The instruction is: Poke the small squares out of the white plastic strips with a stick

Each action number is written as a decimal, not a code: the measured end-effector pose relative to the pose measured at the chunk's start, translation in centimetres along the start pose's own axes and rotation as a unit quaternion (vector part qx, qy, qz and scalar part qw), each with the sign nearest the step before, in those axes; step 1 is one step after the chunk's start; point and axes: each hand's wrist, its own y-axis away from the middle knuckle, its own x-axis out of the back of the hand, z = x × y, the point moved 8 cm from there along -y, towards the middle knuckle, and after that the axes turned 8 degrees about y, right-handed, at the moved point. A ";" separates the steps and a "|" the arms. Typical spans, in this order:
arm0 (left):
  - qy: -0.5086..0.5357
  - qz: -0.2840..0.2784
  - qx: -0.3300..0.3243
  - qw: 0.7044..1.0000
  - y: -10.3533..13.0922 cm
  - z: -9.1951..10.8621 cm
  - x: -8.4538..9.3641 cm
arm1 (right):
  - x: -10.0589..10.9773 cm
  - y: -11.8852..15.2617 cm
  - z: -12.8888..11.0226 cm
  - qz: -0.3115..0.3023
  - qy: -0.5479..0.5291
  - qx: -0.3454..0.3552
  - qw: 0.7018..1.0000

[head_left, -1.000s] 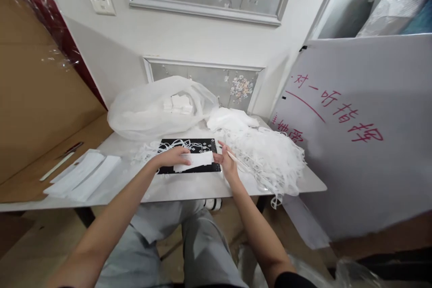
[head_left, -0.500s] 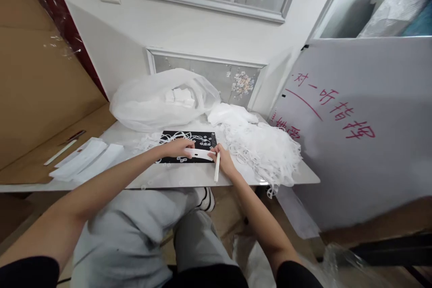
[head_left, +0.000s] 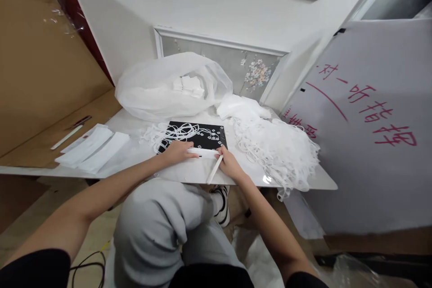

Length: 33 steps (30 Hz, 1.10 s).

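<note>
My left hand [head_left: 178, 151] pinches one white strip [head_left: 204, 153]; my right hand [head_left: 230, 162] grips its other end plus one white stick [head_left: 214, 170]. Strip at near edge of one black board [head_left: 209, 143]. One translucent plastic bag [head_left: 145, 87] behind board, one white cord heap [head_left: 278, 150] right.

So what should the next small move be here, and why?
Perhaps hold the white strip with the left grip and let the right grip turn the white stick toward it: both grips hold the strip, while the stick slants away toward the near edge of the table.
</note>
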 end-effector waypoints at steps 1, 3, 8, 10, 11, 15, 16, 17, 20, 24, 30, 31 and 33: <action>-0.010 0.012 0.010 1.000 0.0 0.1 0.1 | 0.0 0.1 0.0 -0.002 -0.006 -0.001 1.000; -0.023 0.031 0.025 0.999 0.1 0.3 0.6 | -0.1 0.2 0.1 0.000 -0.016 -0.002 1.000; -0.002 0.075 0.067 0.995 4.8 0.0 5.8 | 0.5 -2.6 -2.8 0.063 -0.026 -0.012 0.998; 0.107 0.103 0.063 0.987 8.8 -0.9 9.0 | -0.2 -5.6 -6.4 0.071 -0.026 0.003 0.997; 0.155 0.117 0.075 0.978 11.1 -1.8 10.6 | -1.1 -7.4 -8.9 0.063 -0.023 0.022 0.997; 0.196 0.172 0.233 0.937 20.4 -9.2 15.0 | -8.6 -15.7 -20.0 -0.035 0.037 0.125 0.991; 0.182 0.184 0.281 0.924 22.3 -11.4 15.6 | -11.1 -17.6 -22.3 -0.066 0.074 0.142 0.985; 0.159 0.193 0.318 0.915 23.8 -13.2 16.0 | -13.7 -19.2 -24.3 -0.101 0.112 0.161 0.975; 0.081 0.181 0.374 0.906 26.2 -16.7 15.8 | -19.7 -22.8 -27.9 -0.141 0.136 0.172 0.965; 0.020 0.164 0.404 0.900 26.8 -18.2 14.1 | -24.7 -24.3 -28.4 -0.176 0.159 0.173 0.956; -0.057 0.094 0.452 0.885 27.2 -18.1 13.0 | -26.4 -24.0 -26.5 -0.192 0.156 0.169 0.954; -0.067 0.084 0.454 0.884 27.1 -18.1 13.1 | -26.3 -24.0 -26.4 -0.189 0.148 0.172 0.955; -0.087 0.068 0.458 0.882 26.9 -17.9 13.3 | -26.1 -23.9 -26.2 -0.185 0.135 0.174 0.958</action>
